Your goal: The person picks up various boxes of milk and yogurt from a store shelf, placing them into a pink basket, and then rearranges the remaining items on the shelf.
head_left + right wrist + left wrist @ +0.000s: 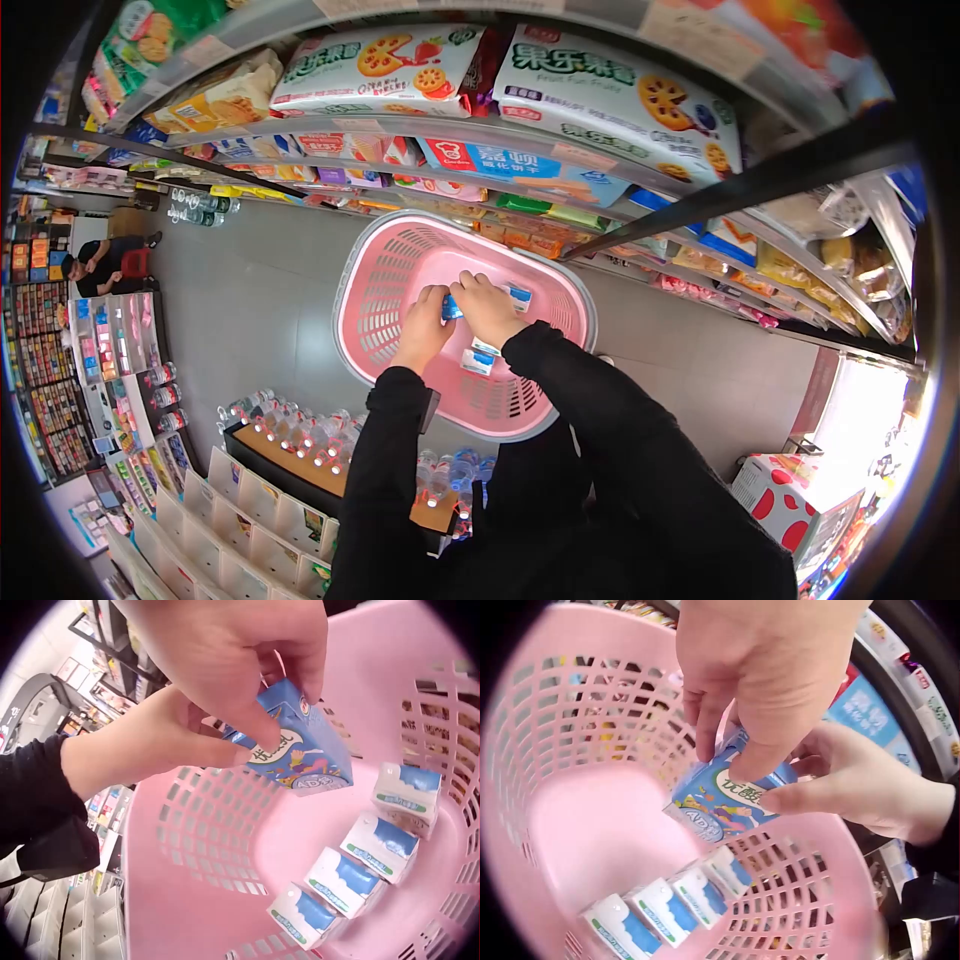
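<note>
Over the pink laundry-style basket [420, 255], both hands hold one blue drink carton [697, 806] with a cartoon print. My left hand [424, 328] pinches it between thumb and fingers. From the other side my right hand [486, 310] grips the same carton, its thumb pressed on the printed face in the right wrist view. The carton is tilted, and the hands hide part of it. Below, several white-and-blue cartons [345, 881] stand in a row along one side of the basket.
Shelves of boxed biscuits [620, 95] and packets run right behind the basket. Bottled drinks [310, 430] and a white divided rack [250, 510] stand on the near left. A person [105, 260] sits far left. A red-spotted white box [775, 500] stands at right.
</note>
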### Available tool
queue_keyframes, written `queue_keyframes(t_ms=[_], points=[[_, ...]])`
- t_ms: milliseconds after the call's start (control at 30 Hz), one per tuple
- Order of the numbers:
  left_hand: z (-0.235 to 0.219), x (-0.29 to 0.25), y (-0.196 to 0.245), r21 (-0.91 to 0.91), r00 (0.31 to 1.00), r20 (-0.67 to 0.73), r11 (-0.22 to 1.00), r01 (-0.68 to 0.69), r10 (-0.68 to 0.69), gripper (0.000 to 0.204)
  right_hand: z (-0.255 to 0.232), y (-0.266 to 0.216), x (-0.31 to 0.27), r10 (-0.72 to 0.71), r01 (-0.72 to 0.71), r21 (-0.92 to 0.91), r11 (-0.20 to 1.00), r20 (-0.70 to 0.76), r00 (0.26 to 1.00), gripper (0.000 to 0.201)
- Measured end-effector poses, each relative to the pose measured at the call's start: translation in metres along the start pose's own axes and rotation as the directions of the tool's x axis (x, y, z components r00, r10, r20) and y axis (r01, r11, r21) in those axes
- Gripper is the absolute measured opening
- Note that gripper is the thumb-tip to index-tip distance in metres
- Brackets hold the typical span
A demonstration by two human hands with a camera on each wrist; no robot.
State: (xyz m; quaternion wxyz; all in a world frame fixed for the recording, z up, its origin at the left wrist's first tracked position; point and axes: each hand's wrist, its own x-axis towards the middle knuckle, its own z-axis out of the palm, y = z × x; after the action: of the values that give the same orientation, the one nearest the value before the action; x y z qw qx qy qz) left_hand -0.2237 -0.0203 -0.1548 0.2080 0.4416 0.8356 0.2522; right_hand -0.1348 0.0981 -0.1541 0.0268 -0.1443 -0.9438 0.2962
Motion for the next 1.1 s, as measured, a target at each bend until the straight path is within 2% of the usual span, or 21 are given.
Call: queue_keyframes(t_ms=[133,233,300,333,400,500,533,567,633,667,700,733,767,800,833,900,967,1000,1033,1067,1100], points=[[0.051,0.015,-0.044,-0.102,0.996,0.005,0.990,0.094,-0.094,0.046,0.045,0.022,0.019,0.085,-0.086,0.007,0.996,0.069,0.994,0.021],[0.079,0.019,-0.058,-0.130,0.987,-0.044,0.981,0.145,-0.151,0.044,0.076,0.037,0.024,0.082,-0.079,-0.053,0.995,0.058,0.995,0.018],[0.092,0.018,-0.064,-0.176,0.958,-0.008,0.944,0.279,-0.285,0.039,0.093,0.041,0.024,0.043,-0.044,-0.192,0.980,-0.013,0.999,0.014],[0.098,0.016,-0.066,-0.178,0.958,0.001,0.943,0.281,-0.286,0.039,0.100,0.042,0.022,0.050,-0.051,-0.191,0.980,-0.008,0.999,0.014],[0.109,0.012,-0.069,-0.170,0.982,-0.003,0.968,0.186,-0.189,0.038,0.109,0.043,0.016,0.139,-0.109,-0.246,0.963,0.109,0.984,0.015],[0.120,0.009,-0.077,-0.188,0.990,0.063,0.973,0.137,-0.127,0.045,0.106,0.041,0.008,0.183,-0.148,-0.240,0.960,0.132,0.974,0.018],[0.116,0.007,-0.075,-0.189,0.992,0.056,0.974,0.124,-0.115,0.045,0.101,0.041,0.004,0.152,-0.123,-0.234,0.965,0.110,0.982,0.019],[0.111,0.004,-0.071,-0.162,0.984,0.085,0.973,0.167,-0.155,0.051,0.094,0.040,-0.001,0.151,-0.125,-0.241,0.962,0.094,0.984,0.019],[0.091,0.001,-0.056,-0.106,0.964,0.137,0.964,0.243,-0.228,0.063,0.072,0.036,-0.011,0.046,-0.025,-0.195,0.980,0.103,0.994,0.019],[0.076,0.000,-0.045,-0.080,0.953,0.158,0.959,0.272,-0.257,0.069,0.057,0.030,-0.020,0.035,-0.009,-0.134,0.991,0.197,0.980,0.020],[0.078,-0.005,-0.060,0.008,0.989,0.098,0.993,0.115,-0.115,0.070,0.038,0.025,-0.028,0.019,0.006,-0.089,0.996,0.272,0.962,0.021],[0.064,-0.005,-0.053,0.056,0.991,0.115,0.997,0.059,-0.065,0.070,0.025,0.029,-0.037,-0.078,0.058,0.072,0.996,0.311,0.947,0.024],[0.044,-0.002,-0.032,0.094,0.976,0.181,0.990,0.101,-0.117,0.065,0.018,0.034,-0.051,-0.159,0.125,0.251,0.960,0.121,0.980,0.024],[0.016,0.002,0.003,0.053,0.963,0.238,0.992,0.113,-0.122,0.059,-0.019,0.026,-0.059,-0.173,0.119,0.199,0.973,0.285,0.943,0.025],[-0.001,0.003,0.029,0.033,0.972,0.228,0.998,0.048,-0.054,0.051,-0.046,0.026,-0.076,-0.259,0.212,0.219,0.952,0.214,0.942,0.026],[-0.043,0.008,0.103,0.060,0.923,0.380,0.994,-0.090,0.060,0.046,-0.114,0.023,-0.103,-0.283,0.210,0.271,0.939,0.269,0.921,0.029],[-0.062,0.005,0.162,0.117,0.889,0.408,0.954,-0.276,0.207,0.044,-0.182,0.019,-0.140,-0.344,0.298,0.274,0.914,0.141,0.928,0.033],[-0.083,-0.001,0.213,0.134,0.853,0.436,0.916,-0.377,0.288,0.042,-0.224,0.011,-0.157,-0.399,0.365,0.317,0.875,0.045,0.916,0.033],[-0.094,0.003,0.244,0.144,0.852,0.415,0.902,-0.406,0.318,0.042,-0.262,0.004,-0.170,-0.422,0.407,0.266,0.874,-0.001,0.906,0.031],[-0.102,0.005,0.269,0.034,0.728,0.452,0.806,-0.591,0.515,0.040,-0.299,-0.002,-0.181,-0.439,0.440,0.174,0.881,-0.045,0.897,0.031],[-0.116,0.002,0.302,-0.080,0.567,0.470,0.672,-0.736,0.677,0.038,-0.335,-0.009,-0.192,-0.459,0.465,0.089,0.881,-0.083,0.885,0.030]])
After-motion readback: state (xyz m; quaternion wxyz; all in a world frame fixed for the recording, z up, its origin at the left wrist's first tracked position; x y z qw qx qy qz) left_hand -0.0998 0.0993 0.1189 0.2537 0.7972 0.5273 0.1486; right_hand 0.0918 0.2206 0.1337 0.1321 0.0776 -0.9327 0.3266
